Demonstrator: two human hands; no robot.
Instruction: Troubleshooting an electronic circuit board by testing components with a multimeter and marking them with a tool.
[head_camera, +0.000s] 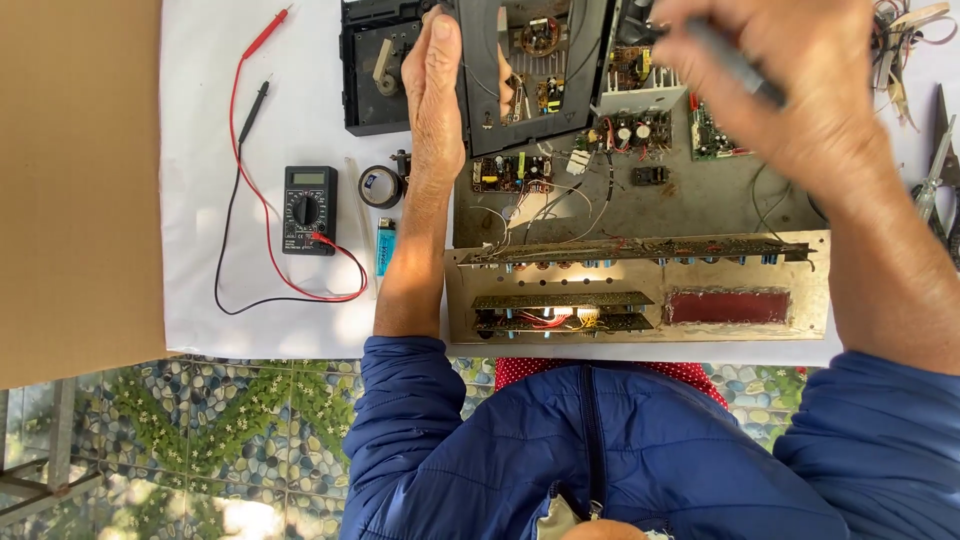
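Left hand (437, 85) grips black panel's (535, 70) left edge.

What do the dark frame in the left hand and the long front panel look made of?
Dark frame: likely moulded plastic, matte grey-black, with thin edges. Front panel: seemingly bare sheet metal, dull and scuffed silver. The left hand holds the frame.

Black multimeter (309, 209) — red, black leads (250, 170); blue lighter (385, 245); blue jacket (600, 450).
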